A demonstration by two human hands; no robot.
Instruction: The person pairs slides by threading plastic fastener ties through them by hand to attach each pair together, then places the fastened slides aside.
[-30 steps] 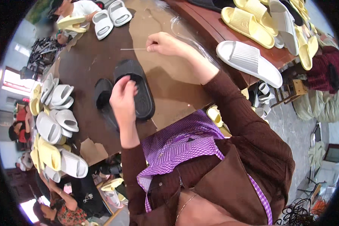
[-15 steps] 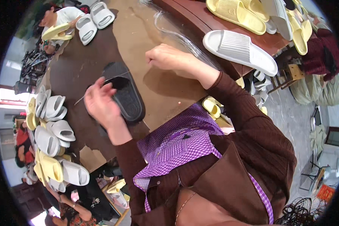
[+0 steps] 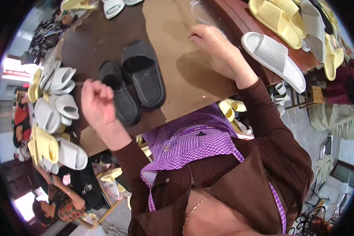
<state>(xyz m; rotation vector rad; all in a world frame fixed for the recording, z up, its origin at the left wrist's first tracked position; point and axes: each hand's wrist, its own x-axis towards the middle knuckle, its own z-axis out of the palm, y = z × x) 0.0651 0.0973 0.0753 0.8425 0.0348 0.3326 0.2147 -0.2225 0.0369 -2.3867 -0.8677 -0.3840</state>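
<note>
Head view: two black slippers [image 3: 150,88] lie side by side on the tabletop [image 3: 173,21] between the left hand [image 3: 99,104], just beside them, and the right hand [image 3: 216,43], farther right. Left fingers [image 3: 101,91] curl beside a thin pale strand [image 3: 78,83]; right fingers [image 3: 198,33] bunch together; whether either set clamps anything, I cannot tell. Pale sacks [image 3: 327,120] at the right hide their contents.

Left hand [image 3: 98,101] blurred; right hand [image 3: 213,44], palm hidden; white slippers [image 3: 113,9] cut off at top; pink speck [image 3: 203,96] too small to tell.

White glare at left windows [image 3: 25,206]
</note>
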